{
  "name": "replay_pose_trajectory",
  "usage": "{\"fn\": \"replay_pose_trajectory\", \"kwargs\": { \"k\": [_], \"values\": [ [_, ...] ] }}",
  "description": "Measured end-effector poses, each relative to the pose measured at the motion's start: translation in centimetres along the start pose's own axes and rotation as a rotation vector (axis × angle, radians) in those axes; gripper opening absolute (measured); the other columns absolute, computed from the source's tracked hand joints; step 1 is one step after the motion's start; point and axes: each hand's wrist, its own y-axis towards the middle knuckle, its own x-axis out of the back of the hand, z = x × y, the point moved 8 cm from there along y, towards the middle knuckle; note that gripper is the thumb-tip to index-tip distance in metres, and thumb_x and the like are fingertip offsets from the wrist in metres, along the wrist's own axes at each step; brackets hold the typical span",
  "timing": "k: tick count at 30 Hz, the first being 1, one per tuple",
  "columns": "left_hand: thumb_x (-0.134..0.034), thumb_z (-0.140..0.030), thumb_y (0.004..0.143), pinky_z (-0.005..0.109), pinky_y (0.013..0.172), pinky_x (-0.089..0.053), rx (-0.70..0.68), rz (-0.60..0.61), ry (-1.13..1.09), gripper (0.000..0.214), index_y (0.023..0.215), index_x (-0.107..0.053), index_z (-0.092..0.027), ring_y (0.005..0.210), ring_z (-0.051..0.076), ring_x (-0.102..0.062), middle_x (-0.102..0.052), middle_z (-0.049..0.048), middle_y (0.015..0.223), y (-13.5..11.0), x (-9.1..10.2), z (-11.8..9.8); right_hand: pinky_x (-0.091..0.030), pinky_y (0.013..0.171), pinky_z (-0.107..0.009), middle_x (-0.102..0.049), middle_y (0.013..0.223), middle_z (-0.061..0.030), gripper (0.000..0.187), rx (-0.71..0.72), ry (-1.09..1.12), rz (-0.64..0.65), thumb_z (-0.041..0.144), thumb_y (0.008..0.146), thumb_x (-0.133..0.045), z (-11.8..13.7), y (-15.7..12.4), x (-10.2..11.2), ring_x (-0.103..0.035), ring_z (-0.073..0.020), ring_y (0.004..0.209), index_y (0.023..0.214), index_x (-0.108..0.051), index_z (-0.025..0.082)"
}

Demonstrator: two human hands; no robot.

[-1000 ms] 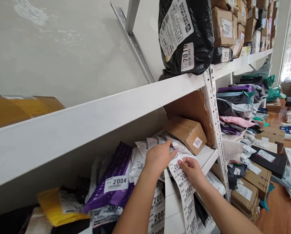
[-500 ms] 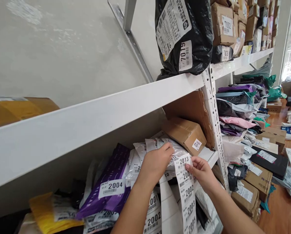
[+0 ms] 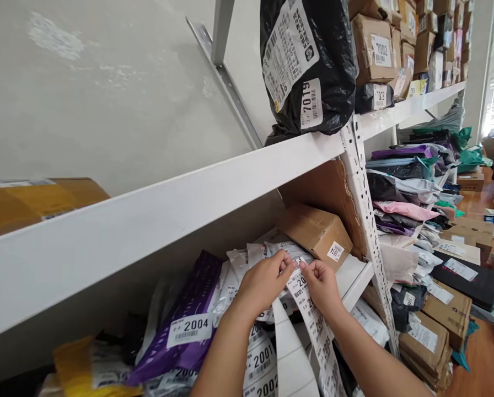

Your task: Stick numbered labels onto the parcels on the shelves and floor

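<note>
A long strip of white barcode labels (image 3: 322,342), printed with numbers such as 2005, hangs down from my hands. My right hand (image 3: 322,286) pinches its top end between thumb and fingers. Close beside it, my left hand (image 3: 266,278) has thumb and fingertips closed at the same top label, partly covering it. Between my forearms dangle a blank white strip (image 3: 290,347) and another run of labels (image 3: 260,358) reading 2001 and 2002. Behind my hands lie white plastic parcels (image 3: 237,263) and a brown box (image 3: 309,226) labelled 1014.
A purple bag (image 3: 201,275) labelled 2004 and a yellow parcel (image 3: 79,364) lie at left. Overhead runs a white shelf beam (image 3: 168,204) carrying a black bag (image 3: 313,60). A perforated post (image 3: 365,204) stands right; stacked parcels (image 3: 408,209) fill the shelves beyond.
My left hand has come away from the white parcels to the strip's top end. My right hand has shifted slightly left, bringing both hands together, and the strip now slants.
</note>
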Motion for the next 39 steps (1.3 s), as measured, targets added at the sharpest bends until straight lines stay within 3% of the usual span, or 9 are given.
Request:
{"fn": "replay_pose_trajectory", "kwargs": {
  "k": [7,16,20,23,27,31,33,36,39],
  "values": [
    [-0.035,-0.04,0.092,0.028,0.066,-0.039,-0.015,0.066,-0.006,0.025,0.085,-0.053,-0.025,0.082,0.02,-0.063,-0.068,0.0008,0.085,0.2,-0.3,-0.2,-0.043,0.059,-0.028,-0.062,0.061,-0.0022,0.04,0.078,0.048,0.072,0.06,0.069,-0.068,1.3,-0.5,-0.6,-0.054,-0.0174,0.062,0.065,-0.063,0.02],
    [-0.032,-0.046,0.091,0.03,0.068,-0.041,-0.036,0.066,-0.071,0.03,0.079,-0.05,-0.025,0.079,0.02,-0.061,-0.066,0.0008,0.082,0.6,-0.8,0.7,-0.047,0.066,-0.032,-0.067,0.068,-0.0042,0.041,0.023,0.05,0.095,0.061,0.069,-0.069,0.7,-0.3,-0.5,-0.06,-0.0209,0.07,0.071,-0.069,0.02],
    [-0.036,-0.047,0.089,0.031,0.071,-0.042,0.019,0.071,-0.126,0.026,0.083,-0.048,-0.025,0.085,0.022,-0.061,-0.067,0.0023,0.091,0.8,-1.1,1.6,-0.046,0.064,-0.032,-0.066,0.066,-0.004,0.048,-0.04,0.064,0.105,0.067,0.066,-0.069,0.0,-0.2,-0.4,-0.058,-0.02,0.066,0.07,-0.067,0.019],
    [-0.032,-0.046,0.091,0.032,0.072,-0.043,0.034,0.076,-0.133,0.025,0.087,-0.046,-0.026,0.083,0.022,-0.061,-0.065,0.0009,0.086,0.9,-1.0,1.5,-0.044,0.061,-0.03,-0.064,0.063,-0.0033,0.048,-0.057,0.069,0.096,0.067,0.067,-0.068,-0.2,-0.2,-0.3,-0.056,-0.0183,0.063,0.069,-0.064,0.019],
    [-0.03,-0.04,0.094,0.03,0.067,-0.041,0.094,0.091,-0.027,0.023,0.096,-0.048,-0.027,0.079,0.022,-0.063,-0.068,0.0008,0.084,0.9,-0.8,1.1,-0.036,0.052,-0.027,-0.054,0.056,0.0008,0.049,-0.042,0.009,0.045,0.068,0.07,-0.065,-0.4,-0.4,-0.1,-0.043,-0.0137,0.054,0.064,-0.058,0.02],
    [-0.031,-0.036,0.096,0.03,0.064,-0.038,0.125,0.111,0.133,0.022,0.101,-0.05,-0.027,0.086,0.025,-0.066,-0.072,0.0029,0.089,1.1,-0.9,0.2,-0.029,0.049,-0.025,-0.039,0.05,0.0056,0.055,-0.003,-0.023,-0.029,0.07,0.069,-0.066,-0.1,-0.6,0.5,-0.032,-0.0105,0.051,0.055,-0.042,0.022],
    [-0.031,-0.034,0.096,0.031,0.063,-0.037,0.147,0.124,0.214,0.023,0.104,-0.051,-0.027,0.09,0.027,-0.067,-0.073,0.0042,0.092,1.3,-1.1,0.0,-0.028,0.048,-0.025,-0.039,0.049,0.007,0.058,-0.082,0.042,0.045,0.073,0.061,-0.071,-0.5,-0.7,0.2,-0.032,-0.0096,0.048,0.057,-0.043,0.023],
    [-0.03,-0.032,0.096,0.033,0.064,-0.039,0.182,0.122,0.299,0.025,0.109,-0.051,-0.026,0.09,0.029,-0.069,-0.073,0.0067,0.093,1.4,-1.4,-0.1,-0.032,0.048,-0.025,-0.05,0.052,0.0053,0.06,-0.231,0.119,0.206,0.073,0.05,-0.078,-1.1,-1.4,-0.1,-0.04,-0.0106,0.046,0.071,-0.055,0.022],
    [-0.03,-0.034,0.096,0.034,0.065,-0.041,0.172,0.109,0.329,0.026,0.11,-0.051,-0.025,0.09,0.03,-0.069,-0.074,0.0079,0.093,1.4,-1.5,-0.5,-0.025,0.043,-0.023,-0.047,0.048,0.0059,0.06,-0.229,0.037,0.201,0.075,0.053,-0.075,-1.1,-1.9,1.4,-0.034,-0.0082,0.041,0.066,-0.051,0.021]
  ]
}}
